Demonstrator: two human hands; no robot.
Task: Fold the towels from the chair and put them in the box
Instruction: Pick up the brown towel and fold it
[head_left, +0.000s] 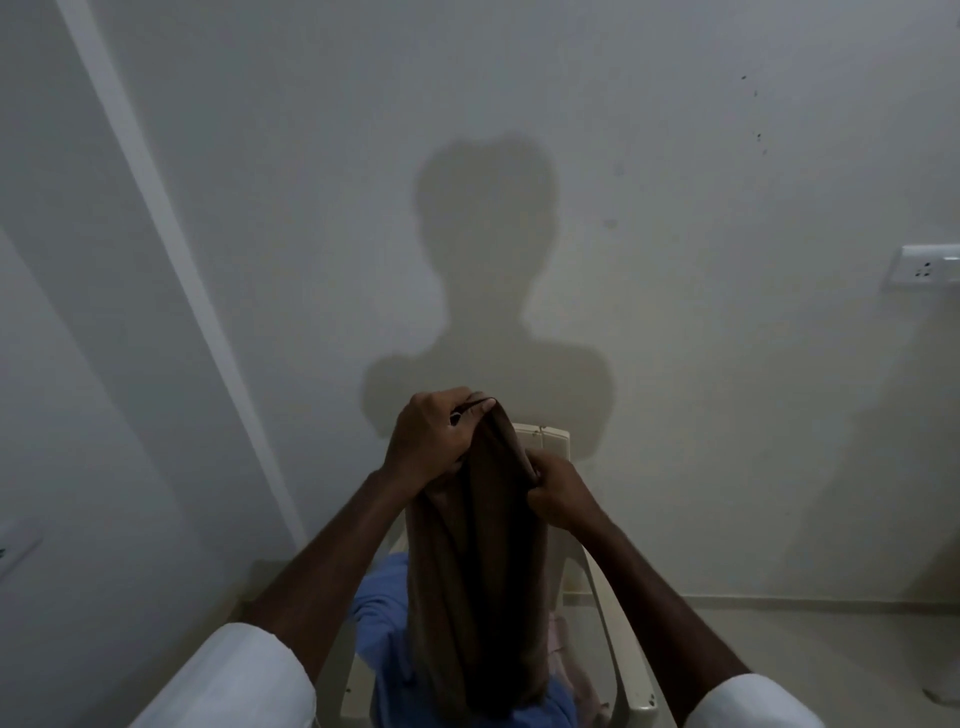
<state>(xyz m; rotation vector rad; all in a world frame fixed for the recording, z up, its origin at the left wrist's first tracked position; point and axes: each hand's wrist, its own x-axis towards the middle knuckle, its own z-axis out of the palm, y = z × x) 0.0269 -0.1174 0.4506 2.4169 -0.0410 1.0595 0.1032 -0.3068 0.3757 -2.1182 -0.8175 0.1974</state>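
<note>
Both hands are on one brown towel (478, 571), which I see held up in front of the chair (545, 439). The left hand (431, 441) is the higher one. Its fingers curl over the towel's top end and bunch the cloth into a rounded knob. The right hand (558, 491) sits lower on the towel's right edge, pinching a fold between thumb and fingers. From those two grips the towel hangs straight down in a long, narrow column of soft vertical folds. The cloth looks thick and matte, and its lower end goes dark in shadow over the seat.

From my view the chair is moulded cream plastic, smooth with a faint sheen, with a flat-topped back and curved sides. A crumpled blue towel (384, 623) lies on its seat, rumpled and soft, partly behind the brown one. To the right a pale pink cloth (563, 649) shows on the seat, but it is mostly hidden and I cannot tell its shape.

White sleeves (234, 675) fill both lower corners. The wall (727, 182) is plain, off-white and matte, and carries the person's shadow (483, 260). A pale straight strip (174, 234) runs slantwise on the left. A white rectangular socket plate (927, 265) sits at the right edge.
</note>
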